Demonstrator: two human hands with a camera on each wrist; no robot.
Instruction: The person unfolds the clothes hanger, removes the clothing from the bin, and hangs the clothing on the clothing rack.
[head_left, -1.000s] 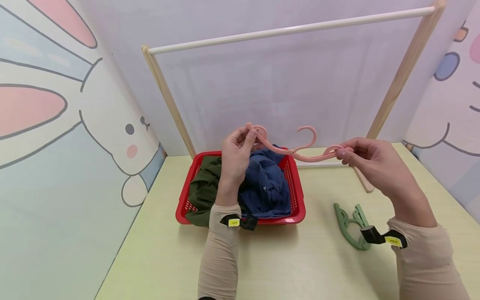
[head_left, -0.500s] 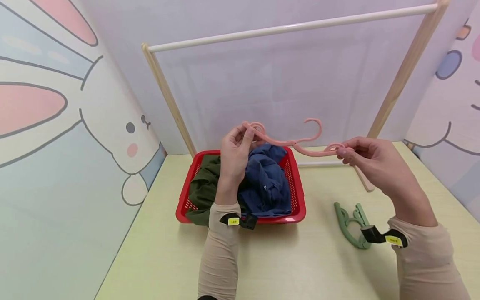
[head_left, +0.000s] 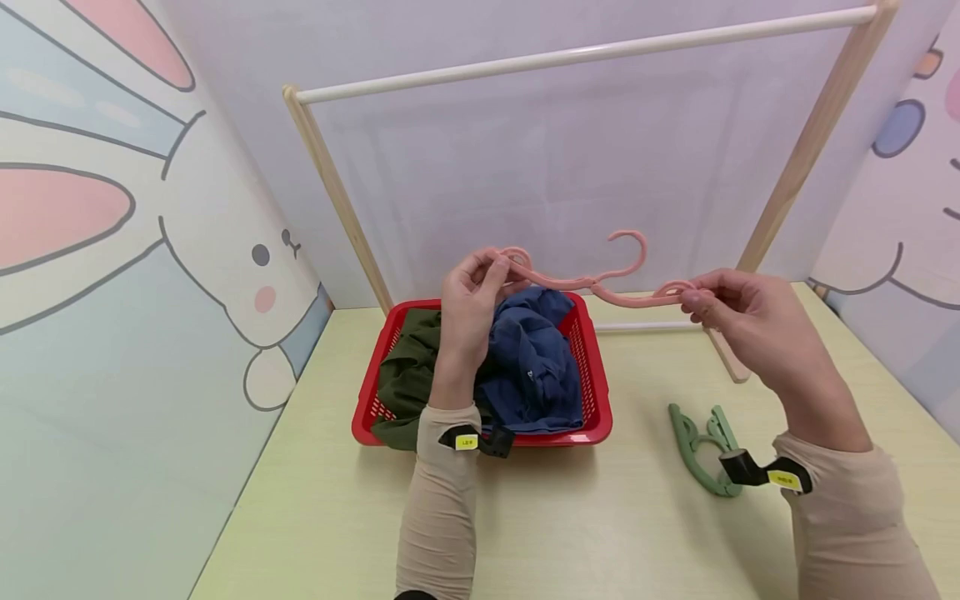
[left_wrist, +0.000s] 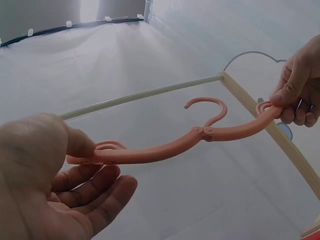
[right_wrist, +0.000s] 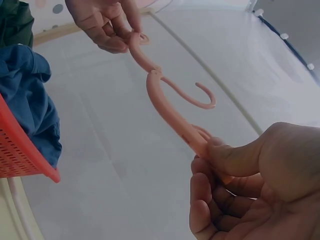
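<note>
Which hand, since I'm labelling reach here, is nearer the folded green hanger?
Right. In the head view, the right hand shows above and slightly right of the green hanger; the left hand is farther away, to its upper left.

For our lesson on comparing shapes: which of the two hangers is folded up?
The green hanger on the table: its arms are folded toward each other. The pink hanger is spread open, held between the left hand and right hand.

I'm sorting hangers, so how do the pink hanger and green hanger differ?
The pink hanger is spread open; the green hanger is folded. The left hand and right hand hold the pink hanger up, while the green hanger lies on the table. Both look like hinged hangers.
</note>
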